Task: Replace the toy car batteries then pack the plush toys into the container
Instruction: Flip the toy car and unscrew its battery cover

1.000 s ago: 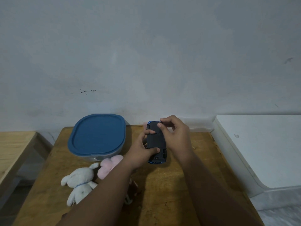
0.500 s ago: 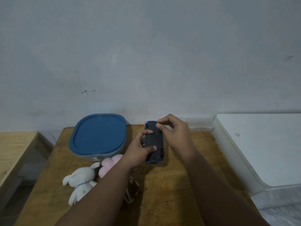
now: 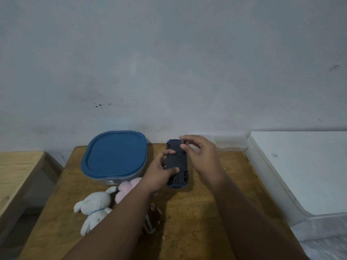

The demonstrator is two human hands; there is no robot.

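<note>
A blue toy car [image 3: 178,162] lies upside down, its dark underside facing up, at the back middle of the wooden table [image 3: 197,222]. My left hand [image 3: 159,173] grips its left side, thumb across the underside. My right hand [image 3: 201,156] hovers at the car's far end, thumb and forefinger pinching at the underside plate. A clear container with a blue lid [image 3: 114,156] stands shut to the left. In front of it lie a white plush rabbit [image 3: 94,207] and a pink plush [image 3: 127,186]. A brownish plush [image 3: 153,216] is mostly hidden under my left forearm.
A grey wall rises right behind the table. A white surface [image 3: 304,166] adjoins the table on the right, and a light wooden bench [image 3: 16,169] stands apart on the left.
My right fingers have lifted slightly and shifted along the car's far end. The car has stayed in my left hand; the view has tilted a little.
</note>
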